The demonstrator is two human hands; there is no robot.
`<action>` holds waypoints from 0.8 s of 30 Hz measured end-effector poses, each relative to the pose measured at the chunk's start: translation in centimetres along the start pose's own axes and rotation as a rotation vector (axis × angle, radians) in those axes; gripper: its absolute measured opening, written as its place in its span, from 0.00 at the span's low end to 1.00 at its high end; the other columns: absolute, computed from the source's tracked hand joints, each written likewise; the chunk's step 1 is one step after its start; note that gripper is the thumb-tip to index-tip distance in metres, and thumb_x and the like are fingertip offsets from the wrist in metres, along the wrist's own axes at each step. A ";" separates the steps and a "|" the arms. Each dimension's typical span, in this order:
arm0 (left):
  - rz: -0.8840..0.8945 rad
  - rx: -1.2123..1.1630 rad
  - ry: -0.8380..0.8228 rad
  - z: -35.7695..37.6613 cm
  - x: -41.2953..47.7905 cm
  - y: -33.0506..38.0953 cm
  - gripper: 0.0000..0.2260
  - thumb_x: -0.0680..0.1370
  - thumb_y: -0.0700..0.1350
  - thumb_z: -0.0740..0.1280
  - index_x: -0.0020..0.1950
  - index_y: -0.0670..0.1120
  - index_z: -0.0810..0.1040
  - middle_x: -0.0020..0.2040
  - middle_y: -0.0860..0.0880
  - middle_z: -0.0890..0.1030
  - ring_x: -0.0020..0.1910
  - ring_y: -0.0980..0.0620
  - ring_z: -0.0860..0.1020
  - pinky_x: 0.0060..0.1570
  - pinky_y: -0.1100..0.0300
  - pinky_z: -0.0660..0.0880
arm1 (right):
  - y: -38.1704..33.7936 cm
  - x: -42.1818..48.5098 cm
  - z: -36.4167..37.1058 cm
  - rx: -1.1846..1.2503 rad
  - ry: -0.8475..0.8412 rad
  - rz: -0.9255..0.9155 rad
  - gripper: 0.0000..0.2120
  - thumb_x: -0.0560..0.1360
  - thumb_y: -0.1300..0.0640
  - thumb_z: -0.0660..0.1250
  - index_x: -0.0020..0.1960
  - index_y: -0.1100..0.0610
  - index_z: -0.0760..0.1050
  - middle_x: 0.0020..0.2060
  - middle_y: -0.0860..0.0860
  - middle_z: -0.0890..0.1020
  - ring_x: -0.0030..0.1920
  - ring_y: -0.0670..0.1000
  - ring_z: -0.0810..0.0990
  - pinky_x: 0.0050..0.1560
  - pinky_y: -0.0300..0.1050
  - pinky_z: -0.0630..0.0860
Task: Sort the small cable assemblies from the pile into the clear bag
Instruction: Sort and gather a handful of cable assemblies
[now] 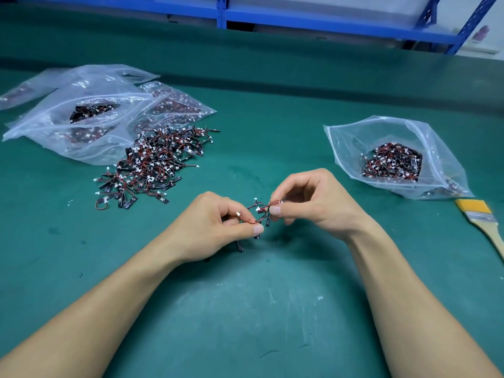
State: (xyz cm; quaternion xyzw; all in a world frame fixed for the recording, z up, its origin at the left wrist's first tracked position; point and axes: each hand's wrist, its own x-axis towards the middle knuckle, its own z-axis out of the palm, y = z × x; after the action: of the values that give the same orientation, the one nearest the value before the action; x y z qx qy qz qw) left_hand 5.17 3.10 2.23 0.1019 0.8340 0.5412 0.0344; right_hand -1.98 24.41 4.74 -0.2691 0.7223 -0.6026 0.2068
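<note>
hands close together above the mat: left hand [218,225] and right hand [308,203] both pinch a tangled cable clump [260,211]. hard pull risks snagging wires. pile [152,165] far left, clear bag [392,159] far right, open.

Pile [155,165] at 10 o'clock, stacked bags [90,115] touching behind it; clear bag [392,159] at 2 o'clock, brush [480,216] at 3 o'clock.

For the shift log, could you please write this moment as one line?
stage: untangling | left hand: pinches cable assemblies | right hand: pinches same | pile: far left | clear bag: right, part-filled
</note>
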 end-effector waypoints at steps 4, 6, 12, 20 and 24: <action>0.033 0.067 -0.048 -0.1 0.0 0.1 0.09 0.69 0.59 0.73 0.39 0.55 0.85 0.29 0.36 0.67 0.30 0.41 0.67 0.33 0.50 0.70 | 0.0 -0.1 -0.5 -0.087 -0.033 -0.001 0.05 0.69 0.61 0.78 0.38 0.53 0.84 0.33 0.50 0.83 0.33 0.46 0.75 0.35 0.35 0.72; 0.030 0.086 -0.072 0.0 -0.1 0.0 0.12 0.68 0.62 0.71 0.39 0.54 0.84 0.28 0.39 0.67 0.32 0.38 0.69 0.35 0.49 0.71 | 0.0 -0.2 -0.8 -0.075 -0.045 0.006 0.06 0.68 0.62 0.77 0.38 0.53 0.84 0.33 0.48 0.83 0.34 0.45 0.75 0.37 0.33 0.71; 0.032 0.101 -0.089 0.1 0.0 -0.2 0.11 0.70 0.57 0.73 0.37 0.50 0.84 0.26 0.43 0.66 0.33 0.37 0.70 0.41 0.46 0.73 | 0.1 0.0 -0.8 0.004 0.004 0.020 0.10 0.69 0.68 0.76 0.37 0.54 0.82 0.31 0.51 0.83 0.30 0.45 0.77 0.32 0.30 0.70; 0.046 0.067 -0.037 -0.1 0.0 0.3 0.06 0.70 0.56 0.73 0.39 0.56 0.85 0.33 0.34 0.75 0.34 0.37 0.72 0.35 0.51 0.69 | 0.2 0.0 -0.6 -0.025 0.123 -0.080 0.08 0.67 0.64 0.78 0.36 0.55 0.80 0.34 0.60 0.83 0.32 0.51 0.80 0.31 0.39 0.74; 0.060 0.029 0.017 0.1 -0.1 0.2 0.04 0.71 0.54 0.73 0.38 0.55 0.85 0.31 0.41 0.74 0.34 0.39 0.73 0.37 0.50 0.71 | 0.5 0.0 0.3 -0.127 0.166 -0.161 0.13 0.65 0.64 0.78 0.41 0.52 0.77 0.37 0.53 0.86 0.36 0.52 0.84 0.36 0.49 0.79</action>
State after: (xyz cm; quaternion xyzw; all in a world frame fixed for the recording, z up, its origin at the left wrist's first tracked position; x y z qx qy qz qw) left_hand 5.35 3.22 2.41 0.1226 0.8387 0.5306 0.0098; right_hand -1.88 24.23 4.21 -0.2877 0.7498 -0.5904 0.0799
